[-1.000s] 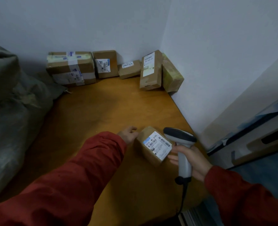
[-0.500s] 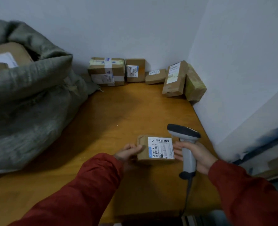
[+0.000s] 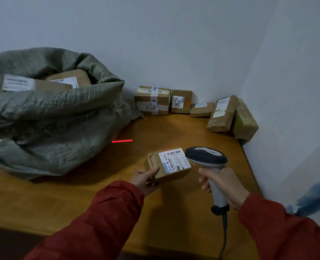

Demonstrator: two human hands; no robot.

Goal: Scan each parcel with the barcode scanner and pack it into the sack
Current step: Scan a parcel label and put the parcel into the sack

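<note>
Wooden desk in a wall corner, slumped grey-green sack on its left, mouth open. Row of brown parcels along the back wall. Small parcel just above the desk, label up, long axis left to right, near-left end gripped by left hand. Barcode scanner handle clenched in right hand, head aimed left; red scan line on desk near sack

One wide-angle view, worn on the person's head, looks forward and down across the tabletop toward the room's corner. The sleeves enter close at the bottom edge; the sack lies farther off, left.
</note>
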